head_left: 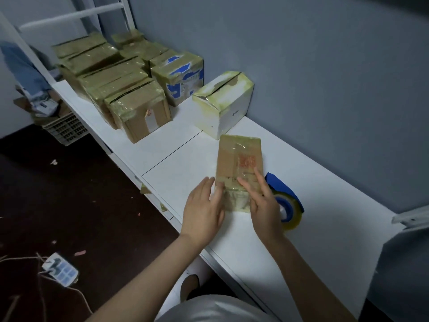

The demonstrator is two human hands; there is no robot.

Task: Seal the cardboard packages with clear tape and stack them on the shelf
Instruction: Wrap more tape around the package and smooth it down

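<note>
A flat brown cardboard package [239, 159], wrapped in clear tape and bearing a red print, lies on the white shelf top [185, 163] in front of me. My left hand [202, 208] lies against its near left edge with straight fingers. Over its near right part my right hand [261, 201] presses with flat fingers. A blue tape dispenser [286, 198] with a clear tape roll sits just right of my right hand. A white taped box [222, 103] stands behind the package. Several taped brown packages [116, 82] are stacked at the back left.
A grey wall runs along the right side of the shelf top. A taped box with blue patches [180, 77] stands beside the stack. On the dark floor at left are a power strip [61, 269] with cords, a plastic crate [66, 130] and paper scraps.
</note>
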